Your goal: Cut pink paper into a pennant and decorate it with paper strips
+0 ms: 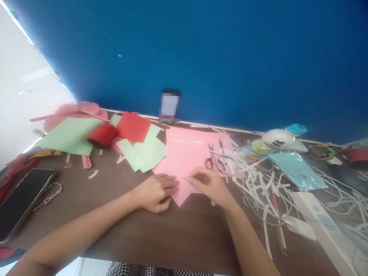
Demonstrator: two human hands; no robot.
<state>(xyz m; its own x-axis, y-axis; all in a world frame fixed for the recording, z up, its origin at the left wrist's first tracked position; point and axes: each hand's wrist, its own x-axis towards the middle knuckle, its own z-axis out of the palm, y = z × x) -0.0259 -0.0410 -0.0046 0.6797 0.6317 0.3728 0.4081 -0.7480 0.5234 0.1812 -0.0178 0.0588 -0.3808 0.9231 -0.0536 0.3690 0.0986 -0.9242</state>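
Several overlapping sheets of pink paper [184,149] lie in front of me, with a pointed corner toward me. My left hand [158,191] rests palm down at the left edge of that corner, fingers stretched out over the paper. Just above the pink paper is my right hand [208,184], its thumb and forefinger pinched on a small pale green piece [185,178], too small and blurred to name. Beyond my right hand, scissors [214,163] lie on the pink paper, blades pointing away. A pale strip [186,142] crosses the upper part of the paper.
Green sheets [149,151], a red sheet [133,126] and a red roll [102,135] lie left. A phone [24,199] sits far left; another phone [169,106] leans on the blue wall. Tangled white strips [258,184], a glue bottle [277,138] and a pencil [278,222] lie right.
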